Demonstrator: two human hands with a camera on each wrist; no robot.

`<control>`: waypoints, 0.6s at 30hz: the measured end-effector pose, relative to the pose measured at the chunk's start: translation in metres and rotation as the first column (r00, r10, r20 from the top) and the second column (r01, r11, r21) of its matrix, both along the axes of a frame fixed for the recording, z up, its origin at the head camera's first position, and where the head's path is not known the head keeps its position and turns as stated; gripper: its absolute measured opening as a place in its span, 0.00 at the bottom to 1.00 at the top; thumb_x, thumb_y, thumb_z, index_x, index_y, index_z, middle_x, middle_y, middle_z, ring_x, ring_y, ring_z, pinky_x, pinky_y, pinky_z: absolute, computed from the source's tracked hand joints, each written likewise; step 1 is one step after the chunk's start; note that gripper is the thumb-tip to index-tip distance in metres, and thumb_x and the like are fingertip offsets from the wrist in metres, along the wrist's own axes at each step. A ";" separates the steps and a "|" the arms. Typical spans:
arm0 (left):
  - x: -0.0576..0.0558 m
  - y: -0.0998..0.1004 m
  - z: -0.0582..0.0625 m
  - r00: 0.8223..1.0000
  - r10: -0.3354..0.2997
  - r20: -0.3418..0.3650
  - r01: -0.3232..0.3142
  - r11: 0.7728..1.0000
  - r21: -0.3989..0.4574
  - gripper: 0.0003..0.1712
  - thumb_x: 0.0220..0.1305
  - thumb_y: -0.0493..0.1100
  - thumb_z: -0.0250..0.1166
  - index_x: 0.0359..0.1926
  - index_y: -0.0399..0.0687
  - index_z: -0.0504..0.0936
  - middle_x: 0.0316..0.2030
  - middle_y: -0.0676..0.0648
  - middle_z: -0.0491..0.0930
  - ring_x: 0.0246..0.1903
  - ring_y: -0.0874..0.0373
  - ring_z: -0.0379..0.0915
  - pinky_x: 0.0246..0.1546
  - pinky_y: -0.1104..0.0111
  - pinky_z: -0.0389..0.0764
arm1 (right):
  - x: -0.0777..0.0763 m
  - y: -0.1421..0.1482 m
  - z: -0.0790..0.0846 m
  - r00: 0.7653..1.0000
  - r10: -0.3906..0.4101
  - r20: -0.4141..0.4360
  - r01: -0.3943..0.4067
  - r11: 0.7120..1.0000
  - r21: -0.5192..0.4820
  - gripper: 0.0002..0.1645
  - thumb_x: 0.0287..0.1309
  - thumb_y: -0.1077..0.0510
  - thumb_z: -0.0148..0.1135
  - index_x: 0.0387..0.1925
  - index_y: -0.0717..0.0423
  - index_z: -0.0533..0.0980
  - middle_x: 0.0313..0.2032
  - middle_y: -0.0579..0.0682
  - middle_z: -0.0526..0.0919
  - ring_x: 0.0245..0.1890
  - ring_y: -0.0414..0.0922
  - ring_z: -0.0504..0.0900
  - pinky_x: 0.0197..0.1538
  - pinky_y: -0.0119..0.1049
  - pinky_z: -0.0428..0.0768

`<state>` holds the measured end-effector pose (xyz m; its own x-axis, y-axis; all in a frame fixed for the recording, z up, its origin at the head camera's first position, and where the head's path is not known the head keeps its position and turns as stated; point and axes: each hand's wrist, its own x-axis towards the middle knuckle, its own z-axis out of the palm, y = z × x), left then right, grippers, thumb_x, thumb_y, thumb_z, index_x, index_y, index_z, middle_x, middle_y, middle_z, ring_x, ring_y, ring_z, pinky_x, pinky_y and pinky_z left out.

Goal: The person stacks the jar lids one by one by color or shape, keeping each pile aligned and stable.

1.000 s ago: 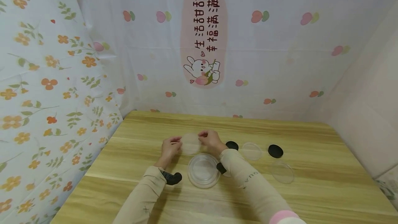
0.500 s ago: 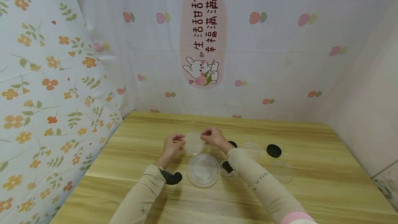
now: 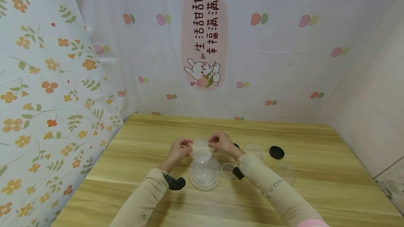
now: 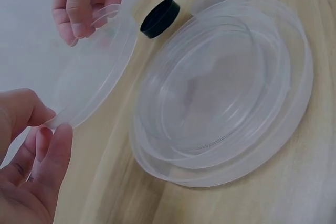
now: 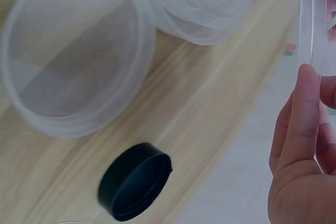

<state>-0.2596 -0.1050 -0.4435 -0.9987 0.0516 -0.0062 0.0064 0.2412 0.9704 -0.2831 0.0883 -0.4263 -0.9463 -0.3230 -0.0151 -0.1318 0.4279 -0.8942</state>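
Both hands hold a clear round plastic lid [image 3: 201,150] up over the table, tilted so that it stands nearly on edge. My left hand [image 3: 179,150] pinches its left rim between thumb and fingers. The right hand [image 3: 222,143] pinches the opposite rim, and the lid's edge [image 5: 312,19] shows in the right wrist view. Just on the near side lies a stack of clear round lids [image 4: 215,82] of different sizes, nested in one another. In the head view the held lid overlaps the far rim of this stack.
Right of the stack lies a small clear lid [image 3: 228,170]. Farther right are two clear lids, a back one [image 3: 253,152] and a front one [image 3: 285,174], and a black cap [image 3: 276,152]. Another black cap [image 5: 135,182] sits behind the right arm. Patterned cloth [image 3: 151,90] hangs behind the table.
Both hands have carried the lid slightly right and toward the stack, so it now overlaps the stack's far rim. The small lid beside the stack has come out from behind the right arm.
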 end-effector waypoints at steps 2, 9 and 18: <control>0.002 0.001 0.000 1.000 -0.024 0.006 0.024 1.000 -0.010 0.17 0.45 0.24 0.55 0.41 0.27 0.74 0.28 0.43 0.71 0.21 0.60 0.68 0.22 0.62 0.77 | 0.002 0.003 -0.002 1.000 0.007 -0.004 -0.007 1.000 0.003 0.06 0.49 0.71 0.58 0.31 0.71 0.74 0.24 0.51 0.73 0.23 0.40 0.73 0.31 0.43 0.79; 0.008 0.002 -0.001 0.994 -0.098 0.050 0.100 0.994 -0.048 0.17 0.46 0.25 0.55 0.41 0.31 0.76 0.29 0.44 0.71 0.24 0.58 0.69 0.24 0.63 0.78 | 0.009 0.011 -0.008 0.999 0.044 0.030 -0.045 0.998 0.033 0.06 0.49 0.71 0.57 0.32 0.69 0.74 0.24 0.51 0.74 0.23 0.40 0.73 0.30 0.41 0.79; 0.013 0.000 -0.007 0.974 -0.211 0.083 0.216 0.974 -0.063 0.19 0.45 0.27 0.56 0.43 0.31 0.75 0.29 0.45 0.70 0.26 0.58 0.68 0.25 0.68 0.77 | 0.017 0.017 -0.015 0.995 0.100 -0.015 -0.099 0.991 0.088 0.07 0.47 0.71 0.57 0.33 0.68 0.75 0.23 0.50 0.73 0.20 0.40 0.72 0.23 0.31 0.76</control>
<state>-0.2467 -0.1048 -0.4510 -0.9611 0.2602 -0.0925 -0.0074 0.3105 0.9505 -0.2661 0.1050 -0.4416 -0.9099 -0.4138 -0.0292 -0.1945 0.4878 -0.8510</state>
